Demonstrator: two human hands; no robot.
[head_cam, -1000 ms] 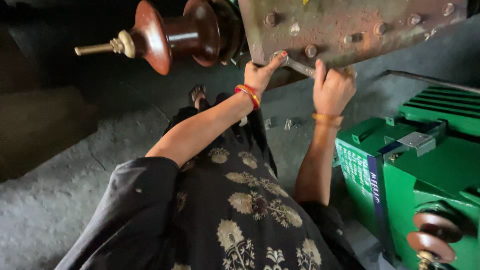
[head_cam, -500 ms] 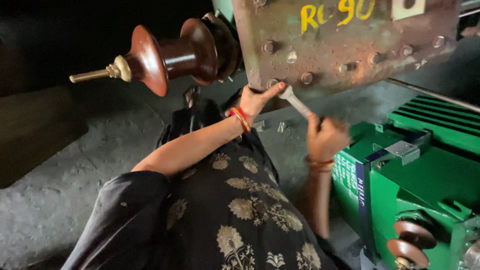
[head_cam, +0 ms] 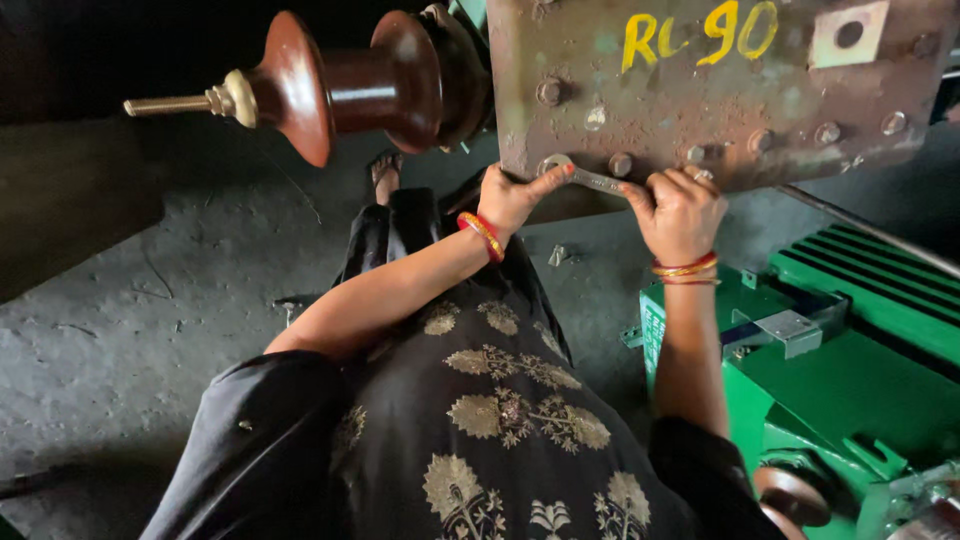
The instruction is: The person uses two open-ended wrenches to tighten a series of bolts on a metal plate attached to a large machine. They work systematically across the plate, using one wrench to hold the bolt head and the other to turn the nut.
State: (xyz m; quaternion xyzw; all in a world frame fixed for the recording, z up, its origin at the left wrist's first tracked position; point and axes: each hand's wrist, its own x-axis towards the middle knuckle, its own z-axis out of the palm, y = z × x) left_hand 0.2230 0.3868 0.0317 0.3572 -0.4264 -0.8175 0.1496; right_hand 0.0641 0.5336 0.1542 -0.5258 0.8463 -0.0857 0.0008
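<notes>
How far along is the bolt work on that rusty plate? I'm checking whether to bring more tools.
Done: most bolts along the rusty plate sit seated in their holes. In hand: a spanner is on a lower-edge bolt, its ring end steadied by the left hand and its handle gripped by the right hand. Left: how tight the other bolts are cannot be told.

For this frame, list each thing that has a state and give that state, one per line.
Wrench: ring end set on a bolt at the plate's lower edge, held by both hands.
Left hand: pressing the ring end.
Right hand: closed on the handle.
Rusty plate: bolted, bolts in place.
Brown insulator: mounted, pointing sideways.
Green unit: standing on the floor, untouched.
</notes>
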